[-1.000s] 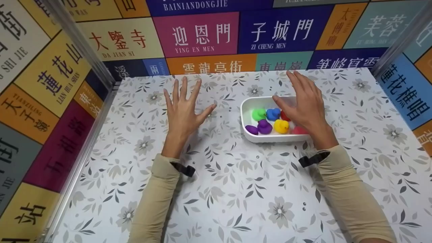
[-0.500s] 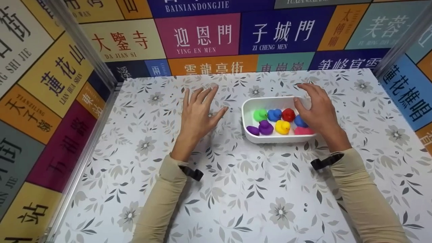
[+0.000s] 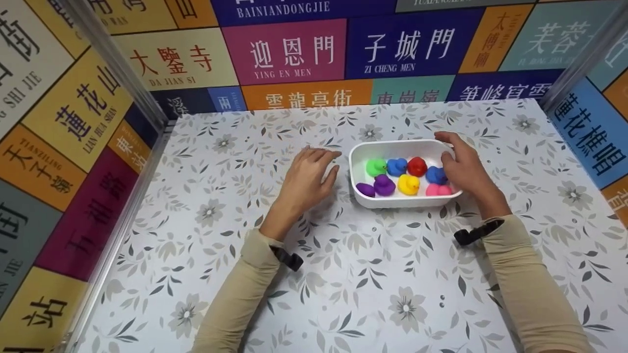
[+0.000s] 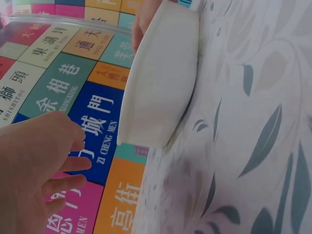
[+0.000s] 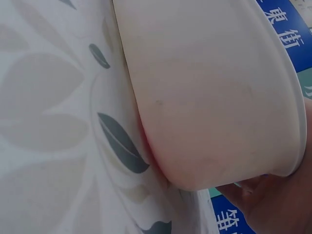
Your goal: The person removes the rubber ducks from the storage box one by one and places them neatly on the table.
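A white plastic tub [image 3: 407, 201] with rounded corners rests on the table, holding several small rubber ducks: green [image 3: 376, 167], red [image 3: 417, 166], yellow [image 3: 408, 184], purple [image 3: 384, 185], pink [image 3: 437, 189] and blue [image 3: 397, 166] among them. My right hand [image 3: 467, 169] grips the tub's right end, thumb over the rim and fingers outside; the right wrist view shows the tub's wall [image 5: 214, 97] with the hand [image 5: 280, 204] behind its end. My left hand [image 3: 309, 179] hovers just left of the tub, fingers loosely bent and holding nothing. In the left wrist view a gap separates that hand [image 4: 44, 165] from the tub.
A white cloth with grey leaves and flowers [image 3: 343, 279] covers the table. Colourful panels with printed characters [image 3: 289, 54] stand along the back and both sides. A black strap [image 3: 287, 257] circles each wrist.
My left hand has moved right toward the tub, its spread fingers drawing together and bending. The right hand has shifted from above the ducks to the tub's right end and taken hold there.
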Action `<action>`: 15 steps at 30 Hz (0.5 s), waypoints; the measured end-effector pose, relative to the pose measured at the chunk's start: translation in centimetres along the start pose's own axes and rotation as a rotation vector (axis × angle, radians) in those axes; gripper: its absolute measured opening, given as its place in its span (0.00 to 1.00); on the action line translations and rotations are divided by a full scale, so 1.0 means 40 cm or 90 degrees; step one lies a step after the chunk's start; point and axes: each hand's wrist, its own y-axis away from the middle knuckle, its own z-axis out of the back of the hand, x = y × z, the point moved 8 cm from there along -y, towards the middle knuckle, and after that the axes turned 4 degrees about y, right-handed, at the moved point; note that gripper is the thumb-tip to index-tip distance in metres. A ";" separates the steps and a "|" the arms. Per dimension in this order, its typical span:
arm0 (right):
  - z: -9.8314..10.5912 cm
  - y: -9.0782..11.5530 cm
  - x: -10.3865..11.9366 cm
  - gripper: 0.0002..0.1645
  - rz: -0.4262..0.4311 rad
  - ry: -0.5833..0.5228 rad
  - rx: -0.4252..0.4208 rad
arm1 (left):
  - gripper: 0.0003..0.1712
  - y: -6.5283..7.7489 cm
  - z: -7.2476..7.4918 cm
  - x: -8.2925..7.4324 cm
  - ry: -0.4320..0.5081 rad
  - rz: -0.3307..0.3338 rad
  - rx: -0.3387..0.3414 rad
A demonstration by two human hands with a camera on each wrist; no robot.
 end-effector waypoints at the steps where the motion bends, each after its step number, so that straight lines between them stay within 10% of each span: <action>1: -0.001 0.000 -0.003 0.33 -0.007 -0.009 0.004 | 0.18 -0.004 -0.008 -0.007 0.013 -0.010 0.006; 15: -0.010 0.001 -0.009 0.36 -0.058 -0.013 0.019 | 0.11 -0.075 -0.137 -0.118 0.135 -0.025 0.198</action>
